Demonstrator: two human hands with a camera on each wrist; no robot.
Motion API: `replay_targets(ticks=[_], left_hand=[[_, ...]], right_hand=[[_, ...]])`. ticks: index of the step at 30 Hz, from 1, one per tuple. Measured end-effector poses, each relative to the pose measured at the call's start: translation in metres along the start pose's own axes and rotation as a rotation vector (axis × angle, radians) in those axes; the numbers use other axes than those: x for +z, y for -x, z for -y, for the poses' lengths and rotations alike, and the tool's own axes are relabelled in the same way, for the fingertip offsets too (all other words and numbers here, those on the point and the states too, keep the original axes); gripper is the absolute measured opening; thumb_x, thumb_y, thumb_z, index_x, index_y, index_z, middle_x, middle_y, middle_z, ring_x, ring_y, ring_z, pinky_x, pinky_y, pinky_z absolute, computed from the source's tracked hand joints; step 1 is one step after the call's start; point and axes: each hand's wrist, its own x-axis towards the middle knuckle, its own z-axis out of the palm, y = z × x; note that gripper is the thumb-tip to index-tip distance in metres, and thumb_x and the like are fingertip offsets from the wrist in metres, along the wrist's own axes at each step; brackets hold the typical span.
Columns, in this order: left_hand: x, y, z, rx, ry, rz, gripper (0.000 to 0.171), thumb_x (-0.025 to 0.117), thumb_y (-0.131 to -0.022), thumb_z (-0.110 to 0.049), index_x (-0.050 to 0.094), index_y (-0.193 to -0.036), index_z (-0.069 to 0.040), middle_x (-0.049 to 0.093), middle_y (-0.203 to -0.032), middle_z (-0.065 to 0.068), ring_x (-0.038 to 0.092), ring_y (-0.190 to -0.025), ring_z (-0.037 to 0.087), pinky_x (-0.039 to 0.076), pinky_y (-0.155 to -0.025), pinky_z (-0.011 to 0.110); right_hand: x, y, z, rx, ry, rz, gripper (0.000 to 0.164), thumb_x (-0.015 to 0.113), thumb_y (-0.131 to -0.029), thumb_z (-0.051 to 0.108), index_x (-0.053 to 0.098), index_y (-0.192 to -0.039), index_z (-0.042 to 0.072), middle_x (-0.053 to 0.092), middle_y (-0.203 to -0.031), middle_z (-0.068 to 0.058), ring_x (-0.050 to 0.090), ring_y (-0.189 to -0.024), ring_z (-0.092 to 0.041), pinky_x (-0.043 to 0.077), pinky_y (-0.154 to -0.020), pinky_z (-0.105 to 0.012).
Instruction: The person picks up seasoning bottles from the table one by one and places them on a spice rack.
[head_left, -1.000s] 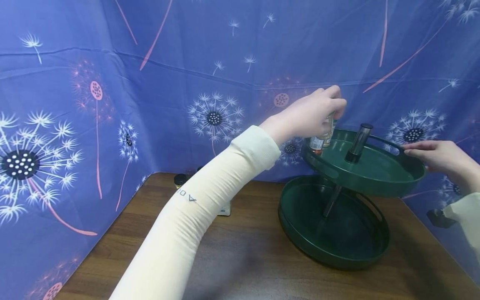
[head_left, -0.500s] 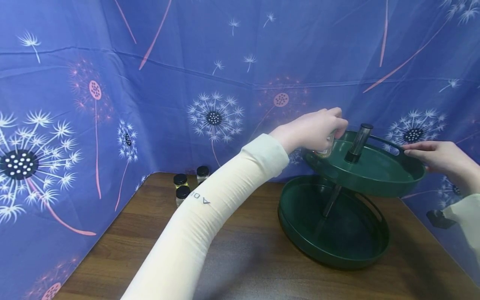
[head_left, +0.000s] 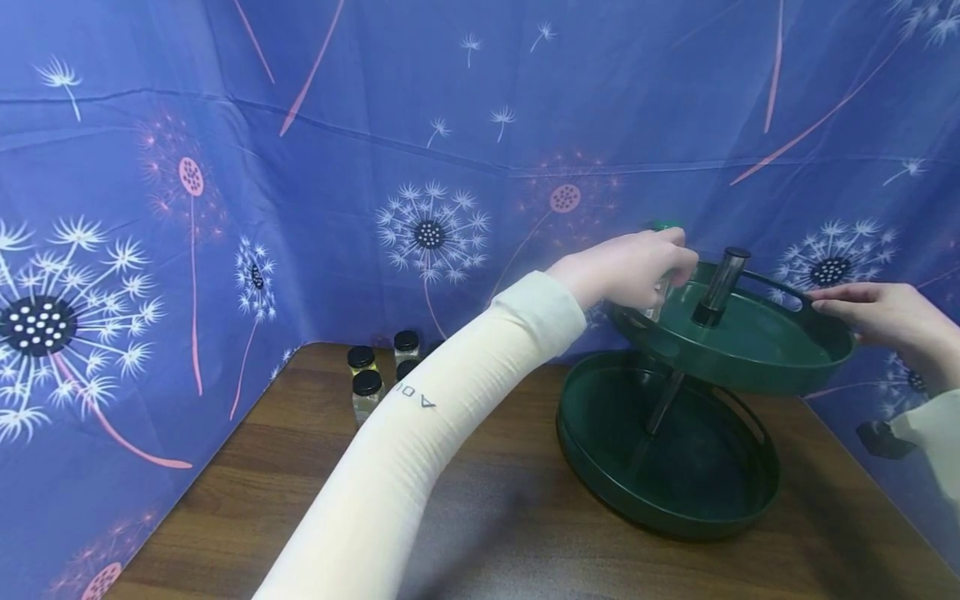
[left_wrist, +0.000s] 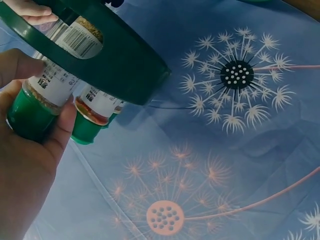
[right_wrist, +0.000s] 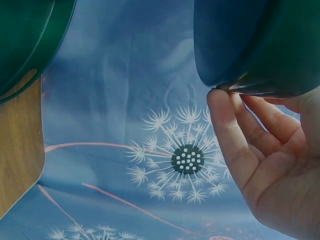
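A dark green two-tier tray stand (head_left: 757,354) stands at the right of the wooden table, its upper tray tilted. My left hand (head_left: 626,267) holds a clear spice jar (left_wrist: 52,85) with a green cap at the upper tray's left side, thumb and fingers around it. Beside it is a second green-capped spice jar (left_wrist: 95,105) with reddish contents, partly hidden by the tray wall; its cap shows behind my hand in the head view. My right hand (head_left: 892,321) grips the upper tray's right rim by the handle slot, thumb on top, fingertips (right_wrist: 220,102) against the underside.
Several black-capped jars (head_left: 367,385) stand at the table's back left, partly covered by my left sleeve (head_left: 420,417). The lower tray (head_left: 667,517) lies beneath the upper one around a metal post (head_left: 720,287). A blue dandelion-print cloth (head_left: 337,192) hangs behind the table (head_left: 495,500).
My left hand has come down with the spice jar to the upper tray. The other jar's green cap now shows behind it, and more black-capped jars are uncovered. My right hand keeps its place.
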Motion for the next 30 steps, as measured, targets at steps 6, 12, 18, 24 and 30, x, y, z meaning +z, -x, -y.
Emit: replay_targets(ticks=[6,12,18,24,30], left_hand=[[0.005,-0.004,0.001,0.025,0.049,-0.027,0.034,0.054,-0.091,-0.012,0.050,-0.121,-0.027,0.040,-0.120,-0.004,0.042,-0.091,0.010,0.036,-0.079,0.020],[0.012,-0.003,0.004,0.063,0.047,-0.083,0.036,0.051,-0.091,-0.011,0.050,-0.124,-0.025,0.039,-0.126,-0.003,0.042,-0.096,0.009,0.036,-0.082,0.018],[0.017,-0.002,0.008,0.065,0.024,-0.123,0.032,0.048,-0.093,-0.014,0.052,-0.123,-0.025,0.035,-0.137,-0.003,0.041,-0.108,0.010,0.034,-0.090,0.018],[0.024,-0.005,0.011,0.039,0.025,-0.129,0.033,0.046,-0.095,-0.018,0.049,-0.126,-0.030,0.029,-0.145,-0.006,0.038,-0.122,0.011,0.033,-0.097,0.019],[0.028,-0.008,0.013,0.040,0.024,-0.143,0.038,0.045,-0.095,-0.018,0.045,-0.131,-0.031,0.024,-0.149,-0.006,0.035,-0.127,0.011,0.030,-0.100,0.019]], right_hand=[[0.001,0.001,-0.002,0.006,-0.010,-0.010,0.085,0.028,-0.093,0.061,0.026,-0.142,-0.008,0.016,-0.142,-0.042,0.021,-0.123,-0.061,0.028,-0.088,-0.073],[0.002,0.001,0.000,0.003,-0.016,-0.007,0.084,0.028,-0.094,0.060,0.026,-0.142,-0.008,0.017,-0.142,-0.042,0.021,-0.123,-0.061,0.028,-0.088,-0.073],[0.002,0.002,0.002,0.013,-0.012,-0.007,0.085,0.028,-0.093,0.061,0.025,-0.142,-0.008,0.015,-0.143,-0.041,0.021,-0.123,-0.062,0.027,-0.088,-0.073],[0.002,0.003,0.003,0.007,-0.014,-0.014,0.085,0.028,-0.093,0.061,0.026,-0.142,-0.008,0.018,-0.141,-0.042,0.022,-0.123,-0.061,0.028,-0.087,-0.073],[0.002,0.001,0.003,0.008,-0.033,-0.002,0.084,0.027,-0.094,0.060,0.025,-0.142,-0.008,0.014,-0.144,-0.041,0.020,-0.125,-0.061,0.026,-0.089,-0.074]])
